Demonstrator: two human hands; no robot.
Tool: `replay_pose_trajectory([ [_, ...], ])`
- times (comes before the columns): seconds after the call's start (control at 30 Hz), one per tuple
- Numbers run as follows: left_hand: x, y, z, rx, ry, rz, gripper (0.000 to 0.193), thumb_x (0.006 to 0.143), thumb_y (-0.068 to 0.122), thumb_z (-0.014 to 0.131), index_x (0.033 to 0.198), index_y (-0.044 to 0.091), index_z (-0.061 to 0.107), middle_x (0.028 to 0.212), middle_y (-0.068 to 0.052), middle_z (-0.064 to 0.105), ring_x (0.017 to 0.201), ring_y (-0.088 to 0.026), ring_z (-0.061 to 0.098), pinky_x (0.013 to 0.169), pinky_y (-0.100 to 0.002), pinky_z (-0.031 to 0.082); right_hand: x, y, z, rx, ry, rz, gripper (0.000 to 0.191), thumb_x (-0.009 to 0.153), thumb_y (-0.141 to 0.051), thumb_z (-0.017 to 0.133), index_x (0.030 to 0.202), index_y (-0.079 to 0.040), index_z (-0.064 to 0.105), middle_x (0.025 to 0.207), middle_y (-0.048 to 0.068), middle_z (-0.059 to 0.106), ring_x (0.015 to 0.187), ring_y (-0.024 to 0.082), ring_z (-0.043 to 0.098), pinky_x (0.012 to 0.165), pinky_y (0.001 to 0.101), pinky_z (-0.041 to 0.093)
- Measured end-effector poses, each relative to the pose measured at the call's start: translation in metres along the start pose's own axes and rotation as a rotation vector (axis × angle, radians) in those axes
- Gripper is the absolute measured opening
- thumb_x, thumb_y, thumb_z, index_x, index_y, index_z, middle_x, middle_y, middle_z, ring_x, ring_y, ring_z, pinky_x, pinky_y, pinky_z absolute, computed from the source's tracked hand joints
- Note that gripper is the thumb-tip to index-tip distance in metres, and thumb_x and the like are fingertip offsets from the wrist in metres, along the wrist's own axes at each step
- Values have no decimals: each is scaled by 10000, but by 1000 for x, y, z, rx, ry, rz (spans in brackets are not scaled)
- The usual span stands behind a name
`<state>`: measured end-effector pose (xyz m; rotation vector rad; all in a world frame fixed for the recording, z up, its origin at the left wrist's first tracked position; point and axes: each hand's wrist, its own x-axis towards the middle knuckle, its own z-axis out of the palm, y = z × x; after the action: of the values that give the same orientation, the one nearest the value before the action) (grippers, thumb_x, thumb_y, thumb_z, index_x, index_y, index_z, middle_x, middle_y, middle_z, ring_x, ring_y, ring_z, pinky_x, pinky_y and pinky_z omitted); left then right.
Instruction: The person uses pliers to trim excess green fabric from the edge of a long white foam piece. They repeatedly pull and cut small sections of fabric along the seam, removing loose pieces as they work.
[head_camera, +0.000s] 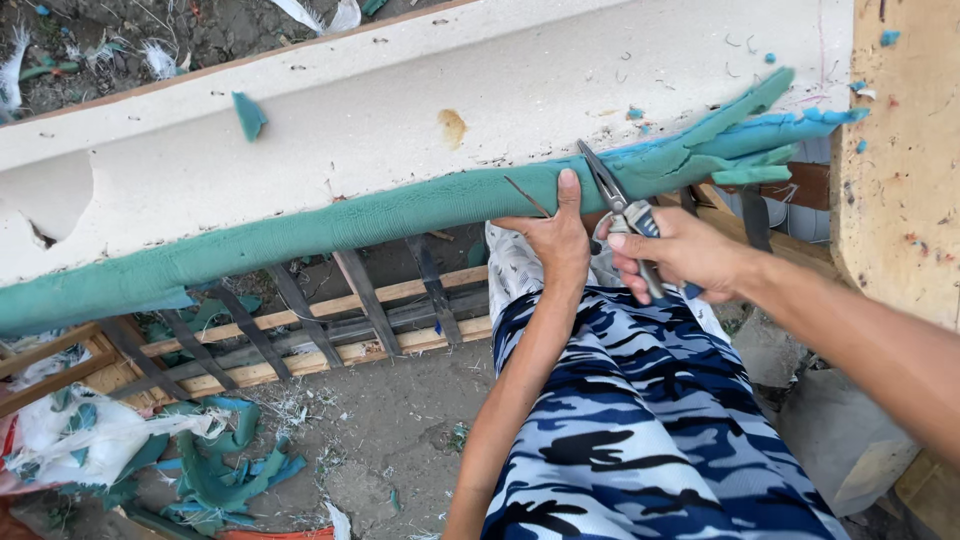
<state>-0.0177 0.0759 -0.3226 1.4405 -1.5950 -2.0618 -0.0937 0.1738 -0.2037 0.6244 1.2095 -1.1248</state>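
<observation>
we see the right hand (685, 255) wrapped tight around the handles of a pair of pliers (622, 207), fingers closed on the grips, with the dark nose of the tool pointed up into the green fabric strip (400, 212) — the tips meet the cloth just right of the left thumb. the left hand (553, 240) is pressed flat against the same strip, fingers together and held straight up rather than curled, its thumb laid along the lower edge of the fabric; it grips nothing. the strip runs along the lower edge of the white foam panel (400, 110), from the far left to a torn, ragged end near the panel's right edge. below it lies a wooden frame with dark webbing straps (300, 330), and scraps of green cloth (215, 470) sit on the ground at lower left — beside the blue camouflage trousers (640, 430).
</observation>
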Motion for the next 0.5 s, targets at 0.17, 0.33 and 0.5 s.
replay_pose_trajectory([
  [0.17, -7, 16, 1, 34, 47, -14, 1081, 882, 456, 785, 1527, -37, 71, 1427, -284, 347, 1362, -343, 398, 1153, -446, 331, 24, 8, 28, -338, 185, -441, 258, 1011, -209, 663, 1130, 16, 624, 810, 95, 634, 714, 168, 615, 670, 341, 538],
  [0.33, -11, 39, 8, -23, 120, -178, 1028, 816, 452, 812, 1472, -48, 199, 1359, -236, 452, 1282, -295, 492, 1102, -393, 391, 29, 16, 41, -482, 390, -847, 274, 1006, -104, 628, 1230, 40, 565, 1041, 74, 670, 945, 137, 617, 856, 312, 504],
  [0.5, -8, 40, 20, 31, 111, -366, 1002, 813, 425, 823, 1434, -44, 191, 1343, -224, 463, 1290, -274, 498, 1121, -372, 366, -1, 25, 8, -458, 182, -475, 255, 1014, -145, 650, 1191, 17, 566, 896, 84, 629, 815, 150, 574, 761, 328, 506],
])
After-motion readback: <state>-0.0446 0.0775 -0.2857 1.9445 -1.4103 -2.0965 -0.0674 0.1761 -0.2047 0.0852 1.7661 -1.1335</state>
